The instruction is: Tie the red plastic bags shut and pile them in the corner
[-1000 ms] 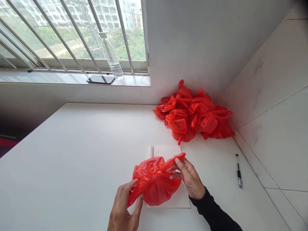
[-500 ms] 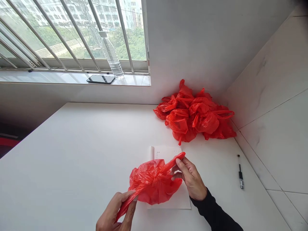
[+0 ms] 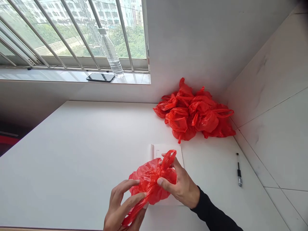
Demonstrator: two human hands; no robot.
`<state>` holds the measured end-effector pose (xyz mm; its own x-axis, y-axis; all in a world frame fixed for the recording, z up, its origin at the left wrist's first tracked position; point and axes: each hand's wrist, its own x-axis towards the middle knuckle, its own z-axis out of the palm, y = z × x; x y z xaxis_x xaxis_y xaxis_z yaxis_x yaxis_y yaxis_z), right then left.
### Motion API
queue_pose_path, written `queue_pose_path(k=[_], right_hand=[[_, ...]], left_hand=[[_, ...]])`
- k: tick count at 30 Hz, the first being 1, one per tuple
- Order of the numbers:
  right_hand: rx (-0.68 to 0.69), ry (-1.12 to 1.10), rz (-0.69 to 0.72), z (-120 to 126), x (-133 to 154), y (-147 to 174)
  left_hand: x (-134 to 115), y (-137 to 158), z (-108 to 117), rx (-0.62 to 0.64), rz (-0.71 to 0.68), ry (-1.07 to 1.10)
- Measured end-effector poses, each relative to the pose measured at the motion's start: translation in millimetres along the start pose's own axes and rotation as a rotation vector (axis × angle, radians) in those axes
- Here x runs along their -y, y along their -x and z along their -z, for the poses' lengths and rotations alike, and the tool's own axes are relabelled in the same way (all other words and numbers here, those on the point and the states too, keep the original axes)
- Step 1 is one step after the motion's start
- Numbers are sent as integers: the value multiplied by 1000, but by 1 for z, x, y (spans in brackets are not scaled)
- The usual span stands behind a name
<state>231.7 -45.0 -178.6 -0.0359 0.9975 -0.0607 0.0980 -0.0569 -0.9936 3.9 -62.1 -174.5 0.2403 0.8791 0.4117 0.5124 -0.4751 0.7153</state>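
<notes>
A red plastic bag (image 3: 154, 183), gathered to a knot in its middle, is between my hands above a paper notebook (image 3: 166, 149). My left hand (image 3: 127, 202) pinches the near twisted handle between thumb and fingers, its index finger lifted against the bag. My right hand (image 3: 179, 181) is closed around the bag's right side, thumb pressed near the knot and fingers behind the far handle loop, which stands up. What the bag contains cannot be made out. The notebook lies partly hidden under the bag and my hands.
A heap of tied red plastic bags (image 3: 194, 115) sits at the table's back right corner. A black pen (image 3: 239, 171) lies at the right. On the windowsill are a phone (image 3: 100, 77) and a water bottle (image 3: 111, 56). The white table (image 3: 91, 150) meets walls behind and right.
My right hand has left the tip of the far handle and moved inward to the knot. My left hand has shifted slightly right, still on the near handle.
</notes>
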Motion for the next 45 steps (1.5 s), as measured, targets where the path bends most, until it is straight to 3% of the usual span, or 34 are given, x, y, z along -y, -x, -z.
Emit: queue_pose_path(k=[5, 9, 12, 16, 22, 27, 31, 34, 37, 40, 42, 45], right_hand=[[13, 84, 5, -6, -2, -1], [-11, 63, 41, -9, 1, -1], [-7, -21, 45, -8, 5, 1], [-116, 10, 53, 0, 0, 4], [-310, 120, 6, 14, -30, 10], [-242, 362, 53, 13, -60, 21], [-230, 475, 132, 11, -74, 29], [-226, 513, 167, 10, -82, 30], [-229, 517, 202, 11, -92, 28], [-233, 486, 215, 13, -93, 24], [-242, 428, 212, 14, -76, 23], [-209, 263, 233, 15, -17, 25]], left_hand=[[20, 2, -14, 158, -72, -109], [33, -4, -28, 152, -121, -182], [30, -14, -32, 122, -184, -114], [17, -31, -24, 61, -17, 29], [7, -87, -14, -251, 245, 50], [27, -155, -46, -358, 397, 173], [44, -180, -77, -217, 371, 268], [49, -161, -83, -187, 326, 280], [54, -115, -80, -208, 342, 118], [60, -64, -81, -94, 362, -83], [63, -40, -86, -18, 328, -158], [59, -27, -93, 34, 304, -210]])
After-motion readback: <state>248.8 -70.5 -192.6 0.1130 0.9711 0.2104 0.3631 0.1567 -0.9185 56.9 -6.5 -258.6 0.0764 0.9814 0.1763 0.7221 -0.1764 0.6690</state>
